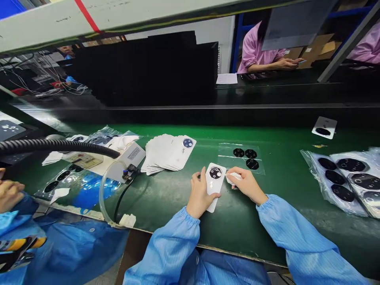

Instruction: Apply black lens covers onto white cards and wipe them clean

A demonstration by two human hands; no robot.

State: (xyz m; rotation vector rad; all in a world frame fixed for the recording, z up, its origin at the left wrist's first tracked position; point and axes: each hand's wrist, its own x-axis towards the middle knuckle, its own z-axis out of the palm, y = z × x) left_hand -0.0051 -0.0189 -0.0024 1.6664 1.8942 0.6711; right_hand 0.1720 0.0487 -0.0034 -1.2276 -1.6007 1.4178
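Observation:
My left hand (201, 193) is closed around a white phone back cover (215, 185), thumb across its lower part. A round black camera piece with lens holes sits at the cover's top. Just right of the cover, my right hand (245, 183) pinches a crumpled white cloth or tissue (234, 179). Behind my right hand lies a clear plastic sheet (227, 152) with three round black camera pieces (251, 153). To the left, a fanned stack of white phone back covers (166, 152) rests on the green mat, the top one showing its dark camera piece.
At left stand a white box-shaped device (130, 156), a black flexible hose (59, 146) and a co-worker's hand (10, 192). Plastic-bagged black camera pieces (341, 178) lie at right, with a single cover (324, 127) beyond. A person in pink (252, 49) sits across the bench.

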